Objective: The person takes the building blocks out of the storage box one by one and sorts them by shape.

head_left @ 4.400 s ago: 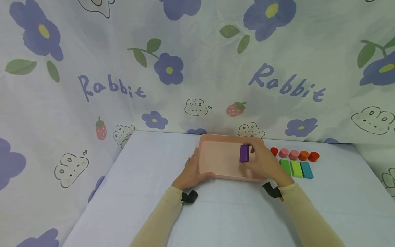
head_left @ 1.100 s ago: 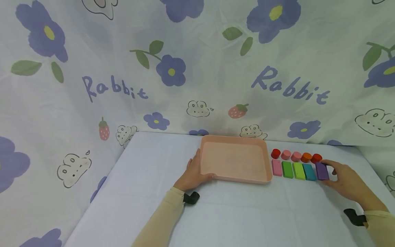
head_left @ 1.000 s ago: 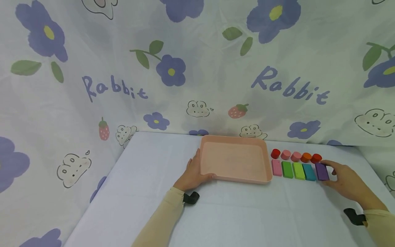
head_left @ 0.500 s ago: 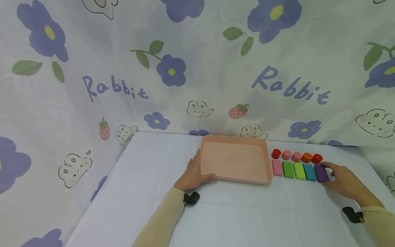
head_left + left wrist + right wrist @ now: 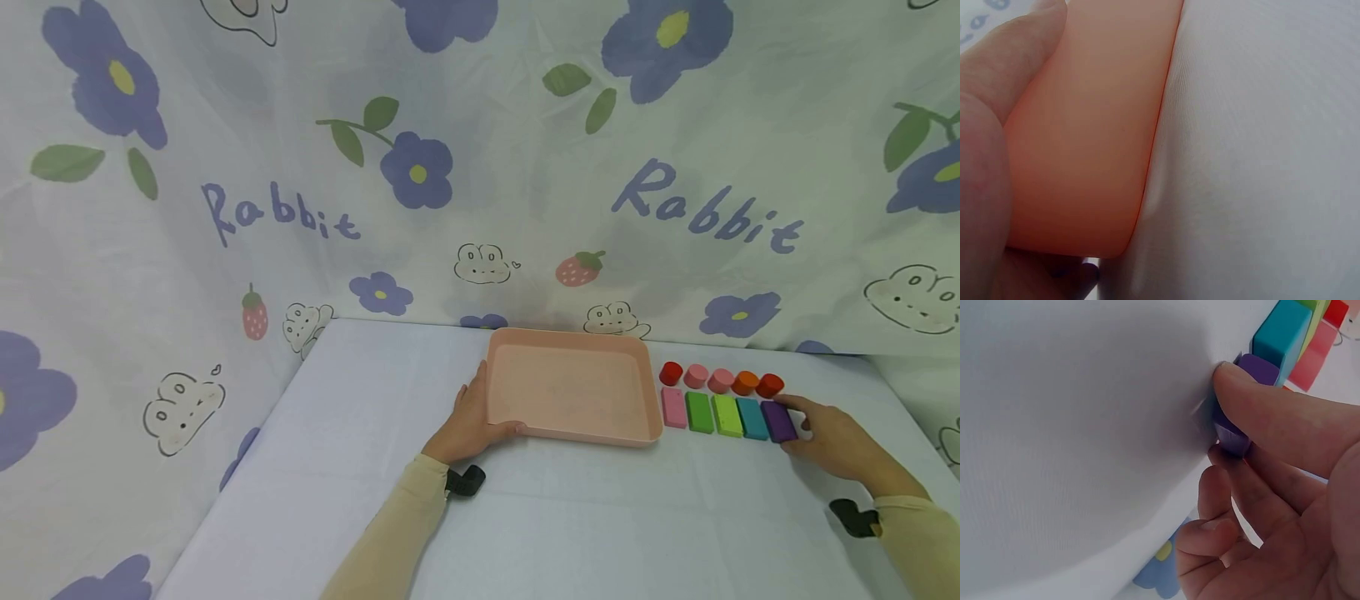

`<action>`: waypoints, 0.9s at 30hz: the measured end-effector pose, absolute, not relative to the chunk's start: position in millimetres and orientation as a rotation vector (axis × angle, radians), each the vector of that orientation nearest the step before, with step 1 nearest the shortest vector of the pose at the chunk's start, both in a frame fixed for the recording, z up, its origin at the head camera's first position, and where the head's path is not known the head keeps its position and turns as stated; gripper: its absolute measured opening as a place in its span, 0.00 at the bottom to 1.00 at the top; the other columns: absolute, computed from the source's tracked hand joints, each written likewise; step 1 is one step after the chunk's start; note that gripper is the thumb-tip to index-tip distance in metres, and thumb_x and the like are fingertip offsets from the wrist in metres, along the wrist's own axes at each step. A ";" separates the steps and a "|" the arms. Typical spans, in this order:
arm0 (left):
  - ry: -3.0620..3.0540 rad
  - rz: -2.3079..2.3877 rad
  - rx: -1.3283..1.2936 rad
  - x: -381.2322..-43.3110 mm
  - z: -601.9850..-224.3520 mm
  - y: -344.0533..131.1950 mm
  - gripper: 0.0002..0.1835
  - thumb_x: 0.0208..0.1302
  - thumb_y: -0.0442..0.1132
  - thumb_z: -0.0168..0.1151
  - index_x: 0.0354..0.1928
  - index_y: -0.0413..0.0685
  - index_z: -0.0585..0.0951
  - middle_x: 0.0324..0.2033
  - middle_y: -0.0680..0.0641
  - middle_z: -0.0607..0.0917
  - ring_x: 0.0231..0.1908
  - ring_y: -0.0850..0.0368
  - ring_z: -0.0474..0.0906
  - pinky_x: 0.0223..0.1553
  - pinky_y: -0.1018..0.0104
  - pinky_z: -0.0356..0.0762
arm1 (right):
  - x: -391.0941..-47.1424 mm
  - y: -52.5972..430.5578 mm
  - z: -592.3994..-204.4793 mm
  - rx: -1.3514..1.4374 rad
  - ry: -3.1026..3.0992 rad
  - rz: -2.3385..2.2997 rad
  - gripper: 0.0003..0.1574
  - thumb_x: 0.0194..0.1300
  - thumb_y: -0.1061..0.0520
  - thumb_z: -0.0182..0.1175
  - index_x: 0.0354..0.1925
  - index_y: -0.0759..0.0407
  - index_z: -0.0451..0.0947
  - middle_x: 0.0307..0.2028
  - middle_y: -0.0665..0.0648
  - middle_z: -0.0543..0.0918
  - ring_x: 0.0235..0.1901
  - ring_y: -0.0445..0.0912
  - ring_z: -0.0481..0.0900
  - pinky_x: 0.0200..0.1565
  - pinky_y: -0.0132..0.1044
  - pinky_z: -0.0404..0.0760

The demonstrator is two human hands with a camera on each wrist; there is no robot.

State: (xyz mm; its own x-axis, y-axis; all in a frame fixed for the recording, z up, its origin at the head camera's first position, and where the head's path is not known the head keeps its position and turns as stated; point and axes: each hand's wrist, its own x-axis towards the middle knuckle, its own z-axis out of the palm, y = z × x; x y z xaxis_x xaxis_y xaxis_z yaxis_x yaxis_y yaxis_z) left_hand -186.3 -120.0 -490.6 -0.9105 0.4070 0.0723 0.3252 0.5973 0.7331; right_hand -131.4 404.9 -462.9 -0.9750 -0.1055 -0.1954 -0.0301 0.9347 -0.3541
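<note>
My left hand point(image 5: 467, 423) holds the near left corner of a shallow peach-pink tray point(image 5: 573, 437), its fingers along the left side and its thumb at the front wall. The left wrist view shows the thumb against the smooth tray wall point(image 5: 1091, 125). My right hand point(image 5: 831, 437) pinches a purple rectangular block point(image 5: 778, 422) between thumb and fingers, at the right end of a row of blocks. In the right wrist view the purple block point(image 5: 1232, 436) sits close beside the teal block point(image 5: 1282, 334), partly hidden by the thumb.
Left of the purple block stand teal point(image 5: 752, 419), yellow-green point(image 5: 727, 415), green point(image 5: 699, 412) and pink point(image 5: 673, 408) blocks. Behind them runs a row of red, pink and orange cylinders point(image 5: 721, 381). White cloth point(image 5: 600, 517) covers the table; a patterned curtain point(image 5: 480, 167) hangs behind.
The right hand has carried the purple block from over the tray to the right end of the block row, then shifted it slightly left towards the teal block. The left hand has stayed at the tray.
</note>
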 end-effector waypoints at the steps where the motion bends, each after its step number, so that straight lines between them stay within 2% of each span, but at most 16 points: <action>1: 2.715 1.214 0.622 -186.1 -490.4 -120.0 0.67 0.57 0.58 0.74 0.77 0.31 0.36 0.78 0.35 0.43 0.77 0.46 0.44 0.75 0.42 0.32 | -131.4 405.1 -463.3 -0.100 2.880 -0.523 0.46 0.56 0.61 0.72 0.63 0.79 0.60 0.41 0.80 0.78 0.41 0.69 0.77 0.40 0.63 0.81; 9: 2.705 1.215 0.636 -185.3 -487.7 -119.9 0.67 0.57 0.57 0.74 0.78 0.34 0.36 0.78 0.35 0.42 0.78 0.45 0.42 0.74 0.40 0.32 | -132.1 406.9 -466.9 -0.078 2.877 -0.544 0.47 0.56 0.60 0.72 0.64 0.78 0.59 0.39 0.77 0.77 0.37 0.65 0.77 0.37 0.60 0.81; 17: 2.708 1.213 0.627 -186.5 -489.9 -120.1 0.67 0.57 0.58 0.74 0.78 0.34 0.36 0.79 0.36 0.43 0.78 0.46 0.42 0.74 0.40 0.32 | -131.4 406.9 -468.7 -0.070 2.888 -0.563 0.47 0.56 0.60 0.71 0.64 0.78 0.58 0.40 0.77 0.77 0.38 0.66 0.77 0.37 0.60 0.81; 27: 2.711 1.214 0.629 -186.6 -489.5 -119.7 0.68 0.56 0.58 0.74 0.78 0.34 0.36 0.79 0.36 0.43 0.78 0.46 0.43 0.74 0.39 0.33 | -127.1 410.6 -464.5 0.003 2.847 -0.548 0.52 0.55 0.58 0.73 0.66 0.78 0.56 0.47 0.83 0.74 0.42 0.70 0.75 0.38 0.60 0.81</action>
State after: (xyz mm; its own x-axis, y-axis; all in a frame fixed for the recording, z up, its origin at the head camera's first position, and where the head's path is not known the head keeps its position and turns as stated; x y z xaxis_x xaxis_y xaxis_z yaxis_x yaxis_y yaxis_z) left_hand -186.6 -119.7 -489.5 -0.9088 0.4110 0.0717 0.3272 0.5953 0.7338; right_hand -127.1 410.6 -464.5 -0.9708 -0.0432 -0.2360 0.0475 0.9297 -0.3654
